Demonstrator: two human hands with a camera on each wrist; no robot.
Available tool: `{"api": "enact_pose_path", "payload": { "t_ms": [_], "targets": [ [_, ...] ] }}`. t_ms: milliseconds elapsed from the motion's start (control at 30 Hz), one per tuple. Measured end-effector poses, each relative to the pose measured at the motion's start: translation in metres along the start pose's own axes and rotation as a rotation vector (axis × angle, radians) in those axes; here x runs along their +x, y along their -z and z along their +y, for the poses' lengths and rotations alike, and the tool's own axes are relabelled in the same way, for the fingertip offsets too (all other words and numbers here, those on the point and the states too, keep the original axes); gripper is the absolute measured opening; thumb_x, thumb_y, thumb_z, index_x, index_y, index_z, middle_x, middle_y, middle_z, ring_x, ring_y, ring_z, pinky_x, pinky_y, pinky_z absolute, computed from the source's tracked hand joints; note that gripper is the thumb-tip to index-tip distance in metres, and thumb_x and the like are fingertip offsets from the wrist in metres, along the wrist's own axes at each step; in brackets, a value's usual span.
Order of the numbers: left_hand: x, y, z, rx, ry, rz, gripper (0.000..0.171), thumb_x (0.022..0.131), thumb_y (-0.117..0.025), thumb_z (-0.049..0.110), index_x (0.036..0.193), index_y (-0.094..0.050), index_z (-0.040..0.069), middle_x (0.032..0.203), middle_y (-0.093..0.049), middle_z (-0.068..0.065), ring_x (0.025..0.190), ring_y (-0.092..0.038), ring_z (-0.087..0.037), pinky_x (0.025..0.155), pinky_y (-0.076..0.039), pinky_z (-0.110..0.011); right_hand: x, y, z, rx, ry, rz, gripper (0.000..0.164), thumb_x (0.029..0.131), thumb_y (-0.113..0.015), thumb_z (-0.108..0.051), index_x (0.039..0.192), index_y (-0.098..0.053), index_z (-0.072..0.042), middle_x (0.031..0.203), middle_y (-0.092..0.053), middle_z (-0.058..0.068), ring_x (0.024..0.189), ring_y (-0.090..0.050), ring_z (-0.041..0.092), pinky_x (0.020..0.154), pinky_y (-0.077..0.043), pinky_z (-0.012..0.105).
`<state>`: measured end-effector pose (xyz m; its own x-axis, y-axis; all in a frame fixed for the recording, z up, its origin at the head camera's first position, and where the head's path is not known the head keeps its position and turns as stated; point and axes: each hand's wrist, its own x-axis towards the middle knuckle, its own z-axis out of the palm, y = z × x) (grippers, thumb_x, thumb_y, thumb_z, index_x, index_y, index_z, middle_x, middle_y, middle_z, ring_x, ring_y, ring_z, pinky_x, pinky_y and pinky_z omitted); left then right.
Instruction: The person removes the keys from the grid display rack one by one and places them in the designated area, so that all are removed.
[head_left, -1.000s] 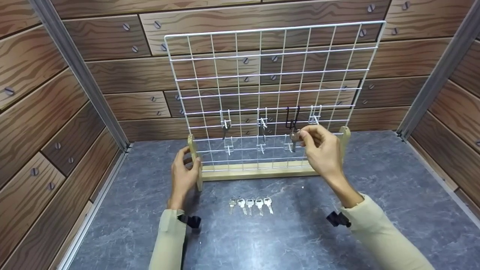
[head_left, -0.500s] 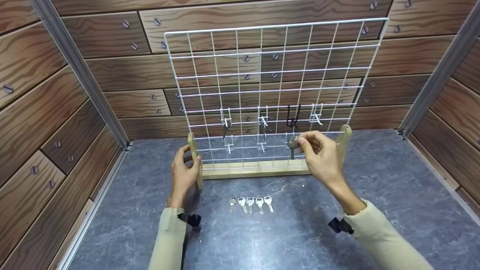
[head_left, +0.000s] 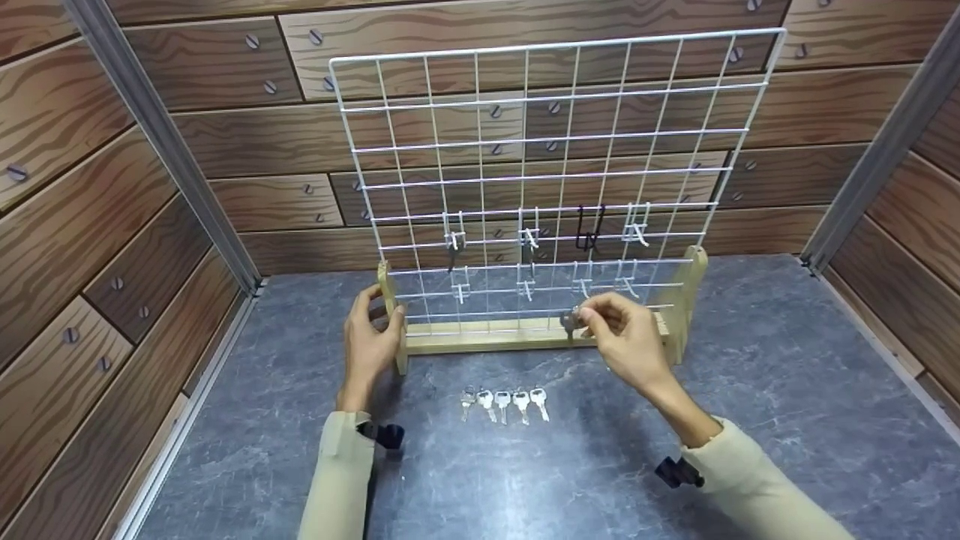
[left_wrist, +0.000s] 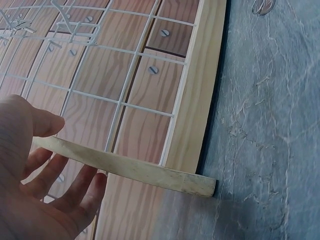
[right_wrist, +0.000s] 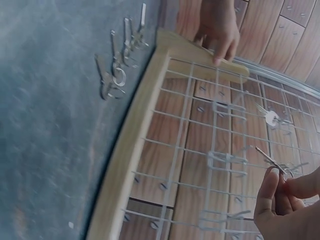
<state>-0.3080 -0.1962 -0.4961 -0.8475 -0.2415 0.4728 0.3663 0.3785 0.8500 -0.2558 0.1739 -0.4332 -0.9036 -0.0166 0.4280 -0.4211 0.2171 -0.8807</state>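
My right hand point(head_left: 630, 341) pinches a key point(head_left: 569, 321) by its ring, low in front of the wire grid rack point(head_left: 525, 178). In the right wrist view this key point(right_wrist: 269, 159) points away from the fingertips, close to the grid. My left hand point(head_left: 371, 330) grips the rack's wooden end piece point(head_left: 386, 289), thumb on one side and fingers on the other, as the left wrist view also shows. Two more keys hang on the upper white hooks, one at left point(head_left: 452, 256) and one at centre point(head_left: 530, 259). A black hook point(head_left: 589, 238) bears no key.
Several loose keys point(head_left: 503, 405) lie in a row on the grey marbled table point(head_left: 480, 480) before the rack's wooden base point(head_left: 487, 343). A lower row of white hooks point(head_left: 525, 290) sits on the grid. Wood-patterned walls point(head_left: 255, 142) enclose the back and sides.
My right hand has moved the key down and slightly left, away from the black hook to the front of the wooden base. The left hand keeps its grip.
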Motion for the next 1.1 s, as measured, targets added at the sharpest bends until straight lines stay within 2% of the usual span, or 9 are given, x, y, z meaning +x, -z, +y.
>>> {"api": "enact_pose_path", "payload": {
  "t_ms": [267, 433, 567, 667, 867, 1100],
  "targets": [
    [0.002, -0.001, -0.002, -0.005, -0.021, 0.016, 0.043, 0.096, -0.074, 0.001, 0.137, -0.063, -0.001, 0.133, -0.067, -0.026, 0.111, -0.073, -0.044, 0.093, -0.066, -0.053, -0.006, -0.004, 0.017, 0.022, -0.112, -0.078, 0.005, 0.099, -0.066, 0.010, 0.101, -0.071, 0.010, 0.099, -0.076, 0.025, 0.078, -0.072, 0.016, 0.075, -0.066, 0.028],
    [0.002, 0.000, -0.001, -0.017, -0.013, 0.015, 0.044, 0.095, -0.075, 0.000, 0.137, -0.063, -0.003, 0.134, -0.067, -0.026, 0.111, -0.074, -0.045, 0.092, -0.066, -0.052, -0.007, -0.005, 0.028, 0.057, -0.182, -0.123, 0.005, 0.100, -0.065, 0.009, 0.101, -0.068, 0.012, 0.100, -0.076, 0.026, 0.078, -0.072, 0.019, 0.073, -0.065, 0.024],
    [0.002, 0.000, 0.001, -0.018, 0.002, 0.009, 0.047, 0.095, -0.075, 0.001, 0.139, -0.062, -0.004, 0.134, -0.066, -0.026, 0.111, -0.074, -0.044, 0.092, -0.066, -0.049, -0.008, -0.003, 0.037, 0.052, -0.230, -0.185, 0.006, 0.100, -0.064, 0.007, 0.103, -0.068, 0.011, 0.102, -0.076, 0.024, 0.079, -0.072, 0.022, 0.074, -0.064, 0.026],
    [0.001, 0.000, 0.002, -0.012, 0.011, 0.006, 0.047, 0.095, -0.075, 0.002, 0.140, -0.061, -0.004, 0.132, -0.066, -0.026, 0.112, -0.073, -0.043, 0.093, -0.066, -0.049, -0.009, -0.001, 0.043, 0.042, -0.246, -0.251, 0.008, 0.101, -0.064, 0.005, 0.105, -0.067, 0.011, 0.105, -0.076, 0.023, 0.084, -0.072, 0.023, 0.078, -0.065, 0.028],
    [0.000, 0.000, 0.000, -0.008, -0.007, 0.006, 0.047, 0.096, -0.075, 0.002, 0.140, -0.061, -0.005, 0.134, -0.065, -0.025, 0.112, -0.073, -0.043, 0.092, -0.066, -0.050, -0.005, 0.003, 0.054, 0.047, -0.221, -0.378, 0.013, 0.102, -0.064, 0.002, 0.107, -0.066, 0.013, 0.106, -0.075, 0.027, 0.088, -0.073, 0.022, 0.081, -0.066, 0.032],
    [0.001, -0.001, -0.002, -0.003, -0.017, 0.016, 0.046, 0.095, -0.075, 0.001, 0.139, -0.062, -0.005, 0.133, -0.066, -0.024, 0.111, -0.074, -0.043, 0.091, -0.067, -0.048, -0.003, 0.007, 0.063, 0.007, -0.258, -0.494, 0.014, 0.103, -0.063, 0.000, 0.111, -0.066, 0.011, 0.102, -0.073, 0.021, 0.086, -0.069, 0.020, 0.082, -0.066, 0.035]
  ]
}}
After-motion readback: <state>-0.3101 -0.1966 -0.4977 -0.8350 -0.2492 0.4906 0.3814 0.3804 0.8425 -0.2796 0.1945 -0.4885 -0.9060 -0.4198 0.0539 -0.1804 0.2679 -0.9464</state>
